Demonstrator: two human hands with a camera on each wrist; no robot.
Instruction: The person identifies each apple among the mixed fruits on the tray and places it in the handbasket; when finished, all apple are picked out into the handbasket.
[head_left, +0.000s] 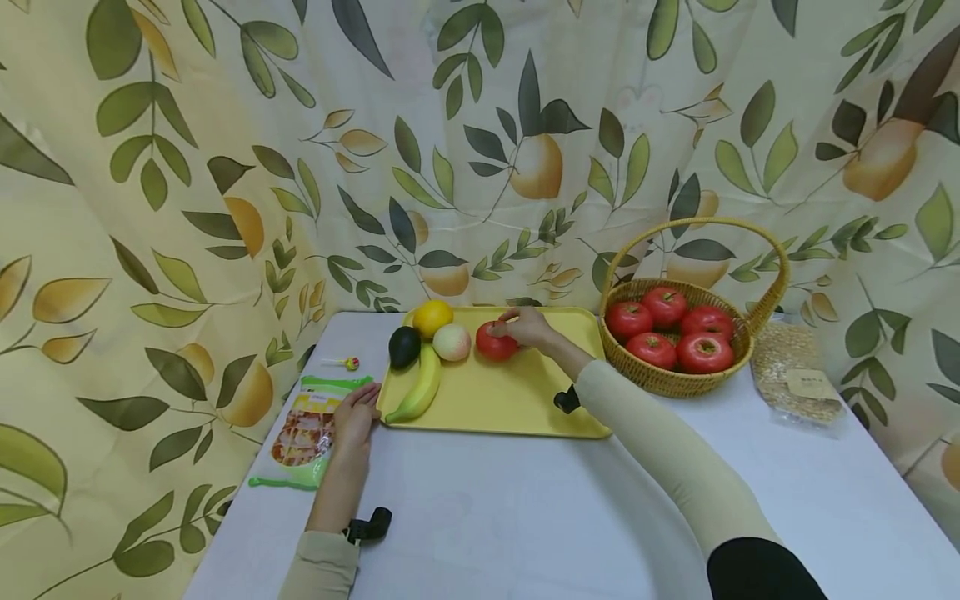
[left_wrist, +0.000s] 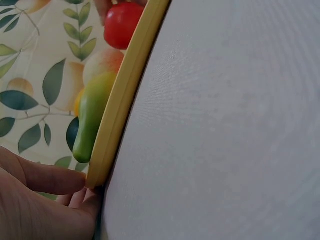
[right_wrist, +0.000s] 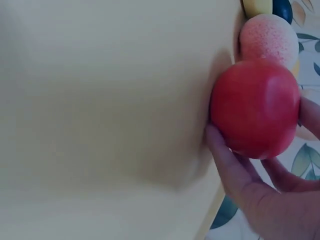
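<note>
My right hand (head_left: 528, 328) holds a red apple (right_wrist: 255, 109) on the yellow tray (head_left: 525, 392), with thumb and fingers around its sides. Beside the apple sits a pale pink peach (head_left: 452, 342); farther left are a lemon (head_left: 432, 318), a dark avocado (head_left: 405, 347) and a banana (head_left: 420, 387). At the tray's near left corner, my left hand (head_left: 356, 417) pinches the rim, its thumb (left_wrist: 57, 180) against the edge and the other fingers partly hidden behind it.
Right of the tray, a wicker basket (head_left: 652, 382) with a tall handle holds several red apples (head_left: 705, 352). A bag of pale grains (head_left: 797, 367) lies beyond it. On the left are a green-edged food packet (head_left: 303, 433) and a small lollipop (head_left: 350, 363). A patterned curtain (head_left: 480, 167) hangs behind.
</note>
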